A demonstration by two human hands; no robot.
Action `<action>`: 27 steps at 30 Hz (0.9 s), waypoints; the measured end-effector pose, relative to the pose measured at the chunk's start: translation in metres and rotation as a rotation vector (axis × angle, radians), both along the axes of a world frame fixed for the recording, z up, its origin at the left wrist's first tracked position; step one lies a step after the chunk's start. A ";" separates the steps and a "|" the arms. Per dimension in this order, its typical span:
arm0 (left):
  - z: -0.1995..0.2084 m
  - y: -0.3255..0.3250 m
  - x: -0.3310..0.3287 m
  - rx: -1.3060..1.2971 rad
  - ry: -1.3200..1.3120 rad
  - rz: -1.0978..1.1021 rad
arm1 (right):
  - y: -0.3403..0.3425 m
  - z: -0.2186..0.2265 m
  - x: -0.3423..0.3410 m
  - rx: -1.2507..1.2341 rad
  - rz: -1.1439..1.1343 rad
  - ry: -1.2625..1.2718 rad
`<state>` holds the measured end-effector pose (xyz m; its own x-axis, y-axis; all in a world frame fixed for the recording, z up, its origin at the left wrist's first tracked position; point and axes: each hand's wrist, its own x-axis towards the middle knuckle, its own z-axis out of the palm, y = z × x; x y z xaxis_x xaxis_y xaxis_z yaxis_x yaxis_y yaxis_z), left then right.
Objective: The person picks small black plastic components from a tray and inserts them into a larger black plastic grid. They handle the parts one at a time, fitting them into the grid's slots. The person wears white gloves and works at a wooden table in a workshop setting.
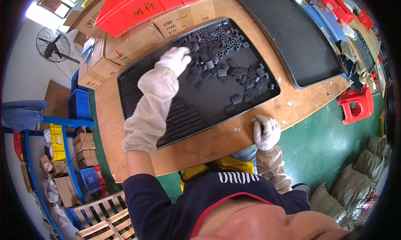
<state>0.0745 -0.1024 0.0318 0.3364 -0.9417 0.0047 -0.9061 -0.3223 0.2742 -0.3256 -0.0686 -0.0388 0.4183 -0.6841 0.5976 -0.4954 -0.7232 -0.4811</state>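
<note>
A large black tray (246,111) lies on the wooden table before me. Short black tubular pieces (223,72) are strewn loosely over its middle, right and far parts. Along its left side, similar pieces lie in close rows (179,121). My left hand (175,59), in a white glove and beige sleeve cover, is over the tray at the left edge of the loose pieces. Its fingers are bent together, and whatever they hold is hidden. At the table's near edge rests my right hand (266,132), also gloved, with its fingers curled in and nothing visible in them.
Behind the tray stand cardboard boxes (135,41) with a red bin (144,8) on top. Stacked black trays (298,35) lie at the right of the table. A red stool (356,105) is on the green floor, and a fan (52,45) stands at the left.
</note>
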 end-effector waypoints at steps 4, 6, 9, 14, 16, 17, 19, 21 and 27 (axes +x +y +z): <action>0.002 0.012 0.007 0.341 -0.057 0.108 | 0.002 -0.001 0.001 -0.005 -0.008 -0.006; 0.009 0.010 -0.015 0.506 -0.033 0.121 | 0.001 -0.002 0.000 -0.008 -0.014 0.003; 0.002 0.009 -0.050 0.657 -0.100 0.093 | 0.000 -0.006 -0.003 -0.009 -0.017 0.021; -0.020 0.009 -0.090 0.456 -0.074 0.017 | 0.001 -0.005 -0.002 -0.002 -0.029 0.018; -0.017 0.003 -0.106 0.407 -0.023 -0.046 | 0.001 -0.005 -0.001 -0.005 -0.036 0.019; -0.020 -0.002 -0.111 0.374 0.000 -0.089 | 0.001 -0.006 -0.002 -0.011 -0.041 0.022; -0.024 -0.003 -0.120 0.229 0.131 -0.198 | 0.000 -0.007 -0.002 -0.019 -0.041 0.016; -0.026 -0.005 -0.119 0.096 0.233 -0.262 | 0.001 -0.008 -0.002 -0.015 -0.039 0.006; -0.018 -0.014 -0.092 -0.026 0.260 -0.225 | 0.000 -0.008 -0.003 -0.033 -0.033 -0.010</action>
<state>-0.0174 -0.1162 0.0140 0.1133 -0.9931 -0.0290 -0.8525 -0.1122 0.5105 -0.3288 -0.0686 -0.0472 0.3897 -0.6772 0.6242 -0.5145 -0.7222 -0.4623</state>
